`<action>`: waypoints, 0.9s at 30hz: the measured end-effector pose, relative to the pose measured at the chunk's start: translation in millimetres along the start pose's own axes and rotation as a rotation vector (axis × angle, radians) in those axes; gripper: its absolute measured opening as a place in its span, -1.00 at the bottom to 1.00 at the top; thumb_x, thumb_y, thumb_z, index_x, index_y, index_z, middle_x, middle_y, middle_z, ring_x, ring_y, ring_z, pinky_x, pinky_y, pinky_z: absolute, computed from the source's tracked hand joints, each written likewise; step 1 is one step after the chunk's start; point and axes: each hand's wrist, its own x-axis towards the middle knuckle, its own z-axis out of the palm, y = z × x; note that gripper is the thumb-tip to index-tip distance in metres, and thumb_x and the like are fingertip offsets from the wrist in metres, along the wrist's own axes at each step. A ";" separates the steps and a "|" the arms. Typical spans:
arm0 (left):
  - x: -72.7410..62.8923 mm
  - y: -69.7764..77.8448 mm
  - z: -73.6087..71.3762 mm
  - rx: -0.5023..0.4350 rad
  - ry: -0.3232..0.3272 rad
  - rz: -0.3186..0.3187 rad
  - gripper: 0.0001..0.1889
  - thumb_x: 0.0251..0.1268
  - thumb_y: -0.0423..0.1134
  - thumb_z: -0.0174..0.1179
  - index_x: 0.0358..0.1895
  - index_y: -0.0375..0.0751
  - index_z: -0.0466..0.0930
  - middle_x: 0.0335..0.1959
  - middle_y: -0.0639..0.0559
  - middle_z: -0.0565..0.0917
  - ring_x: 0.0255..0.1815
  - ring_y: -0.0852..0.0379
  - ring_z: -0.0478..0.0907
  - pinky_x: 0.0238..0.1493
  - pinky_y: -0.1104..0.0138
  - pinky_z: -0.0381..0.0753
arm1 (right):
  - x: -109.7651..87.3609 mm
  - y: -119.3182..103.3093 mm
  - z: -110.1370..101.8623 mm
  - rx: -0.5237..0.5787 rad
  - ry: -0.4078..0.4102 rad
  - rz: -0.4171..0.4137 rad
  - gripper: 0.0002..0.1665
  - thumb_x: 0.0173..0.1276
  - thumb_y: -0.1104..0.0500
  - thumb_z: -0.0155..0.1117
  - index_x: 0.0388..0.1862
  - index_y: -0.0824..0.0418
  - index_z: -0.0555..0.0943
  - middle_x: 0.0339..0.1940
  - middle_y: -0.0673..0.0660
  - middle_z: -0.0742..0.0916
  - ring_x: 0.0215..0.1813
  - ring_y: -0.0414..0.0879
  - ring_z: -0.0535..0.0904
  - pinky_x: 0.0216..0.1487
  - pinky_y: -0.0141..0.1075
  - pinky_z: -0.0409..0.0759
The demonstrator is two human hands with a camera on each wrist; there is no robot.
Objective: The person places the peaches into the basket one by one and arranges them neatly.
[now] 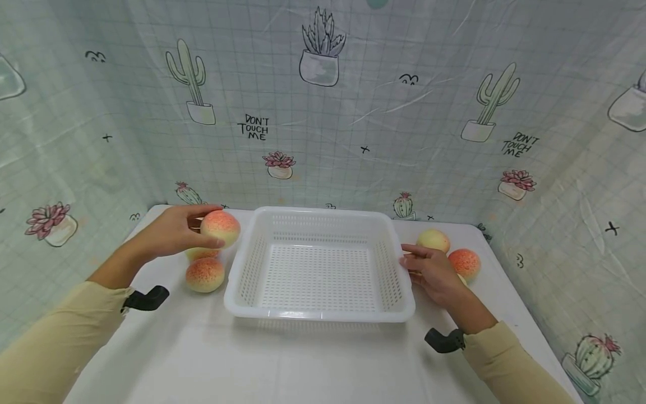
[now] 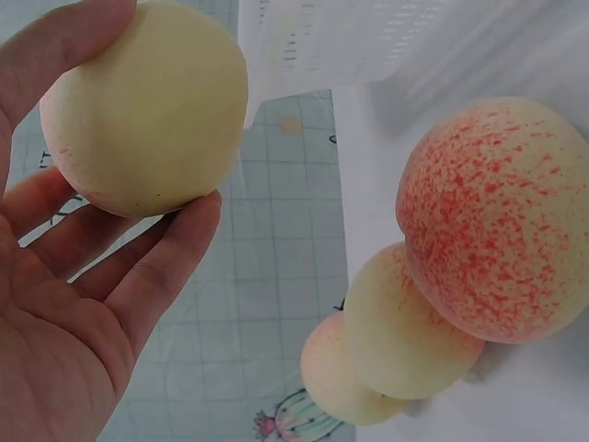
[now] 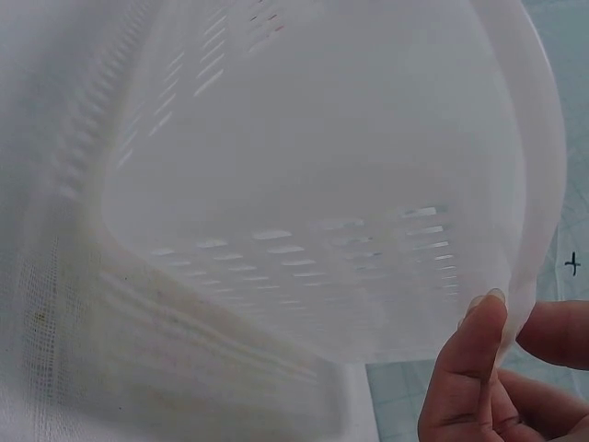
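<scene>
My left hand (image 1: 174, 230) grips a peach (image 1: 220, 227) between thumb and fingers, raised beside the left end of a white plastic basket (image 1: 323, 315). In the left wrist view, the pale side of this held peach (image 2: 156, 110) faces the camera. Just below that hand, a red-speckled peach (image 1: 204, 275) lies on the table with others partly hidden behind it. My right hand (image 1: 436, 273) pinches the basket's right rim. The right wrist view shows its fingers (image 3: 469, 359) at the rim, next to the slotted wall.
Beside the right hand lie a yellowish peach (image 1: 433, 240) and a reddish one (image 1: 465, 264), with part of another behind the hand. The white table (image 1: 303, 365) is bounded by a cactus-print curtain (image 1: 353, 112) at the back and sides.
</scene>
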 end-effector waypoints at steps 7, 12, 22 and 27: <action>6.8 5.5 2.2 -0.004 -0.017 0.015 0.04 0.07 0.19 0.57 0.59 -0.13 0.30 0.43 -0.27 0.54 0.36 -0.32 0.56 0.24 -0.12 0.68 | -0.4 -1.0 0.2 0.001 0.002 -0.007 -0.32 0.52 0.12 0.33 0.57 0.11 0.42 0.21 0.07 0.66 0.13 -0.05 0.69 0.15 -0.34 0.71; 10.5 9.3 4.4 0.001 -0.022 0.025 0.05 0.07 0.18 0.57 0.59 -0.15 0.29 0.43 -0.28 0.55 0.35 -0.31 0.57 0.24 -0.12 0.68 | -0.5 -1.3 0.3 0.006 0.001 -0.007 -0.32 0.52 0.13 0.34 0.56 0.12 0.42 0.19 0.07 0.67 0.12 -0.05 0.69 0.13 -0.36 0.71; 17.8 14.4 9.8 -0.018 -0.027 0.050 0.01 0.10 0.14 0.56 0.58 -0.15 0.31 0.41 -0.24 0.57 0.30 -0.23 0.62 0.20 -0.05 0.71 | -1.0 -1.1 -0.1 0.007 0.000 -0.004 -0.30 0.52 0.11 0.34 0.58 0.10 0.41 0.19 0.06 0.66 0.12 -0.06 0.69 0.14 -0.35 0.71; 22.5 17.4 14.1 -0.025 -0.032 0.049 0.01 0.09 0.16 0.56 0.58 -0.14 0.31 0.41 -0.22 0.57 0.27 -0.20 0.63 0.15 0.01 0.74 | -1.0 -1.8 -0.1 0.016 -0.003 -0.002 -0.30 0.51 0.12 0.35 0.57 0.12 0.41 0.16 0.05 0.67 0.11 -0.06 0.69 0.12 -0.36 0.71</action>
